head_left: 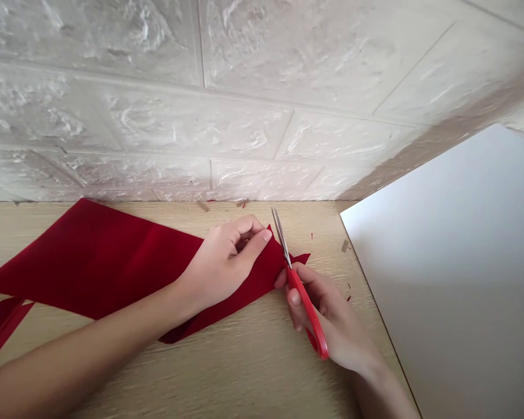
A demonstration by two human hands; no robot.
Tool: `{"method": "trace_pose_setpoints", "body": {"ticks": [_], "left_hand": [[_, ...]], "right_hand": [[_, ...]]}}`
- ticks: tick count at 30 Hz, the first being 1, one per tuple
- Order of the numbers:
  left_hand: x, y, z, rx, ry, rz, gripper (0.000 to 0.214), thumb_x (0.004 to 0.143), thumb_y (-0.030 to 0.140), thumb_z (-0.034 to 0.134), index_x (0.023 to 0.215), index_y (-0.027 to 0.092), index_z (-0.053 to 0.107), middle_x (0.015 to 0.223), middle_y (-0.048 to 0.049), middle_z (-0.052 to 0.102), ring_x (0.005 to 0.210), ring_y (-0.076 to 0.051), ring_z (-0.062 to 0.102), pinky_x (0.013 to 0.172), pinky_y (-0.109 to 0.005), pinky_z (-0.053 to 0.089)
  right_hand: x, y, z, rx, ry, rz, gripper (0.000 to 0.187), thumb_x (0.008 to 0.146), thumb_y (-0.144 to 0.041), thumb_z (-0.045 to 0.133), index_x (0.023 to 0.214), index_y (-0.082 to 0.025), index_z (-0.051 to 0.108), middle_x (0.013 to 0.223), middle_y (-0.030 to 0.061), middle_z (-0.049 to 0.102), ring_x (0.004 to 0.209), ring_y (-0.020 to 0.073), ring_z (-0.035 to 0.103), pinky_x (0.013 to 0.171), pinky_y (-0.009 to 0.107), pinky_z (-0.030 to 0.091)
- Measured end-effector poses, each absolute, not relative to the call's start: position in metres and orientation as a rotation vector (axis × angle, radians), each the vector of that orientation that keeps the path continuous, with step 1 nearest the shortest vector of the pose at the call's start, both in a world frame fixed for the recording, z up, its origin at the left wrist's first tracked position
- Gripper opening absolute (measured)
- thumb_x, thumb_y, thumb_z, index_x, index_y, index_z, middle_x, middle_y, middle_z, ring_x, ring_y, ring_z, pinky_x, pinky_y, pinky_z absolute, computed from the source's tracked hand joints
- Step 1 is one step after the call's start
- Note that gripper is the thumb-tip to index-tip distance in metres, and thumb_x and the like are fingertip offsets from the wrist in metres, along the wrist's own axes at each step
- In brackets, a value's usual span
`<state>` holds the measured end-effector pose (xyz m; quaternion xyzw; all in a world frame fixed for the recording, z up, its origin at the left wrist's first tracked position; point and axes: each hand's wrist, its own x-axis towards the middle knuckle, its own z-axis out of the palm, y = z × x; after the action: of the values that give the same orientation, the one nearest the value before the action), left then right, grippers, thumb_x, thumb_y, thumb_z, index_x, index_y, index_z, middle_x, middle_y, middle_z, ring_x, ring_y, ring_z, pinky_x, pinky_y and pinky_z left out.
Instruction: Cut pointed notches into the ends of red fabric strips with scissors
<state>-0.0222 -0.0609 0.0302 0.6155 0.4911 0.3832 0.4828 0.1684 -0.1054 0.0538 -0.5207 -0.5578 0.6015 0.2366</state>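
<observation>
We hold a red sheet (126, 262) in our left hand (222, 262), thumb and forefinger pinching its upper edge near the narrow right end, where a small point of red pokes up just past the thumb tip. The sheet lies slantwise on the pale wooden table (227, 372), its broad part reaching to the left, with our left wrist and forearm crossing over it. Our right hand (332, 317) is closed around the red handles of the scissors (304, 299), whose blades point away from us, tips toward the wall (244, 105). The blades stand nearly together across the sheet's right end, and a pointed red bit shows on their far side; we cannot tell how much of the sheet lies between them. At the left border, more red material (0, 329) rests on the table beside the sheet. Small brown scraps (344, 245) and red flecks (349, 298) lie scattered on the wood, some near the wall. To our right, a large white panel (454, 279) stands near the right hand.
</observation>
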Motion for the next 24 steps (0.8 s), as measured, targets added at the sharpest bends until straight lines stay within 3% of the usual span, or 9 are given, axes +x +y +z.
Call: {"method": "trace_pose_setpoints", "body": {"ticks": [13,17,21,24], "left_hand": [[-0.022,-0.065,0.031,1.548,1.155,0.924,0.034,0.103,0.036,0.050,0.074,0.020,0.051,0.066,0.0044,0.052,0.061,-0.010,0.046,0.057,-0.026,0.037],[-0.024,-0.063,0.034,1.540,1.133,0.935,0.033,0.103,0.037,0.050,0.075,0.020,0.054,0.069,0.0035,0.054,0.063,-0.011,0.048,0.057,-0.026,0.038],[-0.023,-0.068,0.046,1.670,0.974,0.813,0.025,0.101,0.039,0.056,0.087,0.021,0.065,0.080,0.0014,0.067,0.069,-0.013,0.058,0.062,-0.026,0.044],[-0.020,-0.078,0.051,1.951,0.720,0.550,0.028,0.094,0.049,0.068,0.099,0.022,0.072,0.099,-0.0032,0.076,0.089,-0.020,0.067,0.083,-0.034,0.052]], "right_hand": [[0.168,-0.108,0.050,-1.430,-1.610,1.616,0.052,0.094,-0.074,0.057,0.080,-0.024,0.051,0.055,-0.0071,0.048,0.048,0.0106,0.041,0.045,0.026,0.031],[0.173,-0.107,0.046,-1.420,-1.558,1.524,0.053,0.091,-0.076,0.059,0.091,-0.022,0.059,0.059,-0.0070,0.050,0.050,0.0115,0.045,0.050,0.028,0.038],[0.189,-0.099,0.042,-1.534,-1.428,1.226,0.051,0.093,-0.073,0.058,0.101,-0.022,0.061,0.061,-0.0053,0.054,0.053,0.0138,0.050,0.051,0.028,0.040],[0.208,-0.092,0.039,-1.672,-1.462,0.845,0.043,0.094,-0.066,0.061,0.100,-0.023,0.063,0.060,-0.0050,0.053,0.055,0.0150,0.050,0.053,0.029,0.040]]}}
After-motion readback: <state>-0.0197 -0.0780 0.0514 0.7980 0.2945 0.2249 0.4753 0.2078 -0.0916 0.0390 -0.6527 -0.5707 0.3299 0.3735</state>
